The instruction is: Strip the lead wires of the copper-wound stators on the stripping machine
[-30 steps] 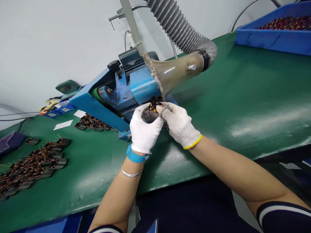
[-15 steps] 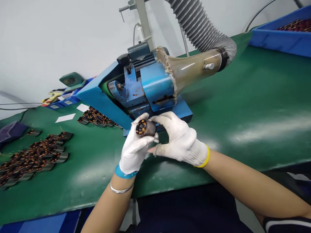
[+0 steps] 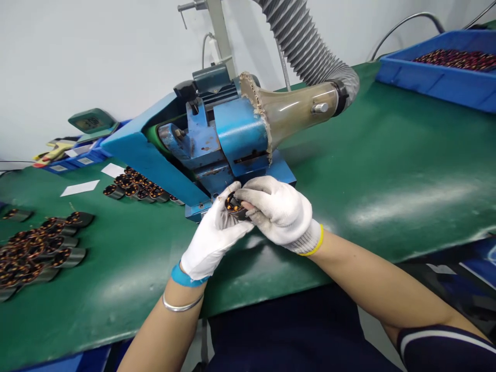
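Observation:
A small dark cylindrical wound coil part (image 3: 234, 205) with copper windings faces up in front of the blue machine (image 3: 242, 126). My left hand (image 3: 215, 235), in a white glove with a blue cuff, is wrapped round it from the left. My right hand (image 3: 277, 209), in a white knitted glove with a yellow edge, is closed at the part's right side, thumb and fingertips pinched at its rim. Whether those fingertips hold a wire or the rim itself is too small to tell.
Many similar coil parts (image 3: 42, 245) lie at the left; more (image 3: 135, 186) sit behind the machine's blue guard. A blue tray (image 3: 437, 77) stands at the back right. A grey hose (image 3: 302, 41) joins the machine's funnel. Paper slips (image 3: 80, 188) and a green display (image 3: 93, 121) are at the left.
My right hand has closed from a wide curve, its fingertips coming together on the coil part. The view has shifted, so the machine and trays appear farther left.

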`<state>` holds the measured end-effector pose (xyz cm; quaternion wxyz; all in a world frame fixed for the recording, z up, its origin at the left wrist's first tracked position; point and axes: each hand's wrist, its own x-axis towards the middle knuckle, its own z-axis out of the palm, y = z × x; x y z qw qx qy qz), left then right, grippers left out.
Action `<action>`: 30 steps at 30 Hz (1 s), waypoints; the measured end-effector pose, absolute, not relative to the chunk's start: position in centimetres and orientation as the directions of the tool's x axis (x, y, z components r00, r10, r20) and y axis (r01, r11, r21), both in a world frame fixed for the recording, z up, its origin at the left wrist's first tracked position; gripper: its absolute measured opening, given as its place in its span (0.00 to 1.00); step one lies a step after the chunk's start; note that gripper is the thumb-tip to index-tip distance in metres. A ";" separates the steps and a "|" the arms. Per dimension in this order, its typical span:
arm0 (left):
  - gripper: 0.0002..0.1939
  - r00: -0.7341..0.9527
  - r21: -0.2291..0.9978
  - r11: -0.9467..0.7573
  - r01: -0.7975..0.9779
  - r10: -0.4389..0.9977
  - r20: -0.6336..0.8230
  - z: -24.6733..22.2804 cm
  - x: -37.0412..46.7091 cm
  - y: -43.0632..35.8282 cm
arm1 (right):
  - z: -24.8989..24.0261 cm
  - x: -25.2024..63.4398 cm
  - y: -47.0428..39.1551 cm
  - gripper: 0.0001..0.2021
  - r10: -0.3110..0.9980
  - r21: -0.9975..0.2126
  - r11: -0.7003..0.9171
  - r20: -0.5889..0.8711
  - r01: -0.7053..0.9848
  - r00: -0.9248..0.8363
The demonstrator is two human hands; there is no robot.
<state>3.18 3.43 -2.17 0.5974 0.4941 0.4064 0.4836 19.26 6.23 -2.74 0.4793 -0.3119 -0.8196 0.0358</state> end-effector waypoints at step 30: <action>0.30 0.067 0.999 -0.029 0.033 0.997 0.026 -1.3 3.4 3.8 | -1.7 20.7 7.3 0.22 0.747 -0.683 0.637 0.661 0.358 -0.069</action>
